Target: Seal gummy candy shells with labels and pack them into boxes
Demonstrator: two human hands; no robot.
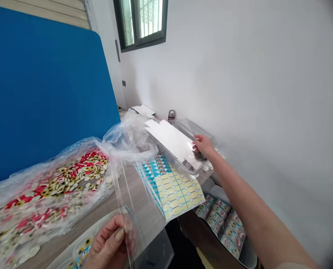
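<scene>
My left hand [110, 244] is at the bottom of the view, its fingers pinched on a clear plastic sleeve [138, 209] that stands up from it. My right hand [203, 145] reaches out to a stack of flat white card blanks [173, 142] lying in a clear tray [191, 130] near the wall. Its fingers close on the edge of the top blank. Under the tray lies a sheet of teal and yellow printed labels [173, 186].
A big clear bag of red, yellow and white round pieces [51, 186] lies on the wooden table [132, 186] to the left. A blue partition [43, 86] stands behind it. Below the table's right edge, a tub [247, 254] holds several packed items [225, 224]. A white wall runs along the right.
</scene>
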